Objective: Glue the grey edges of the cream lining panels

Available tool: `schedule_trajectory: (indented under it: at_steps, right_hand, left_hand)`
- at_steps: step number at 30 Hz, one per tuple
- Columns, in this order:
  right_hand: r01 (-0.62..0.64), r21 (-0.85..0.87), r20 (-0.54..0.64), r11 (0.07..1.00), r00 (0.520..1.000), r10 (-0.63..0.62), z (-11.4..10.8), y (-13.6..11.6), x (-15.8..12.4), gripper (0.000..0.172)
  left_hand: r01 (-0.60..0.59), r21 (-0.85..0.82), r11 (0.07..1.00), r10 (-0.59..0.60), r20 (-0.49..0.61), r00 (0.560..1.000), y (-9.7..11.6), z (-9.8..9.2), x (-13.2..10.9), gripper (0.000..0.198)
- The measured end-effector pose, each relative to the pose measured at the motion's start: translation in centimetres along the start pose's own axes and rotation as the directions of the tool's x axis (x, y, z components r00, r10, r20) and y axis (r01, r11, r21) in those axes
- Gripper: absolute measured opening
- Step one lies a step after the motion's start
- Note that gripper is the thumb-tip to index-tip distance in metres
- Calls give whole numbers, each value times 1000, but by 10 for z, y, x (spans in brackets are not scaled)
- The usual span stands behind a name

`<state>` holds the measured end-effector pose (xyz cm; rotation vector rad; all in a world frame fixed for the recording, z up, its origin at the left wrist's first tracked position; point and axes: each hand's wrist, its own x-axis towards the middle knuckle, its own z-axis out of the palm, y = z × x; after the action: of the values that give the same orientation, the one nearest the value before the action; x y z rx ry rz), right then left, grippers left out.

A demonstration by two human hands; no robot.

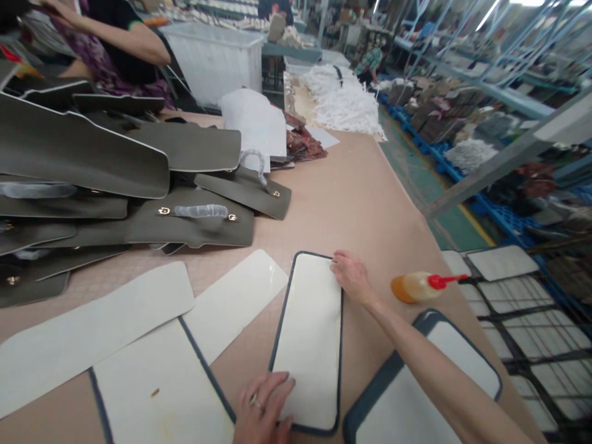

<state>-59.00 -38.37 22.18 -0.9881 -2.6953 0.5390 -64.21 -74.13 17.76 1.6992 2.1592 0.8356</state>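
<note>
1. The table (319, 203) carries the work; clock directions run from the narrow dark-rimmed panel (309, 327), with 12 away from the person.
2. At 10 o'clock lies a pile of olive pieces (83, 148), some with wrapped handles; its left side is cut off and the overlaps make counting hard.
3. Towards 8 o'clock, a broad panel (139, 382) runs out of the frame at the bottom, its far end under a long white sheet (102, 327).
4. Towards 4 o'clock, a tilted panel (462, 351) is crossed by the right forearm and cut off below.
5. The narrow dark-rimmed panel lies flat on the table, in front of the person. The step in hand seems to be steadying or squaring its white face inside the rim; the next move probably calls for even pressure along the edges.
6. The right hand (349, 274) has its fingers gathered at the panel's 1 o'clock corner, the left hand (263, 407) its fingers bent over the 7 o'clock edge. Whether either pinches, I cannot tell; the undersides are hidden.
7. At 2 o'clock, a red-nozzled bottle (416, 288) lies on its side, its contents unidentifiable.
</note>
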Motion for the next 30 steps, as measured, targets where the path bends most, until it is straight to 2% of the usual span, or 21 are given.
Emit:
schedule_trajectory:
  at_steps: [2,6,11,14,17,20,22,24,27,30]
  right_hand:
    - [24,38,-75,999,997,-21,-8,-6,-8,4]
    - [86,150,-169,985,984,-61,-37,-28,-32,4]
    - [212,277,-192,937,968,-162,-84,-72,-64,7]
    - [276,330,-184,903,957,-226,-112,-104,-80,10]
    - [296,433,-148,851,955,-257,-137,-133,-96,12]
    - [282,500,-91,819,957,-274,-152,-146,-104,12]
    - [212,459,-65,863,976,-206,-154,-138,-98,9]
    - [74,390,-40,918,997,-64,-147,-118,-81,6]
    - [-78,323,28,943,997,73,-127,-71,-49,8]
    - [-168,240,90,956,985,150,-101,-27,-27,15]
  left_hand:
    - [-75,-18,997,75,-3,997,-3,16,3,47]
    - [-108,-75,991,108,-1,994,2,36,0,43]
    - [-72,-89,993,73,5,997,6,37,-4,45]
    - [-75,-56,996,78,65,995,8,38,0,61]
    - [-105,-27,994,108,123,987,8,41,6,73]
    - [-130,-35,991,134,172,976,9,35,12,77]
    - [-128,-40,991,133,213,968,12,24,16,81]
    - [-134,-25,991,136,238,962,18,12,19,82]
    - [-189,32,982,176,230,957,24,3,19,76]
    - [-209,109,972,183,208,961,25,7,16,69]
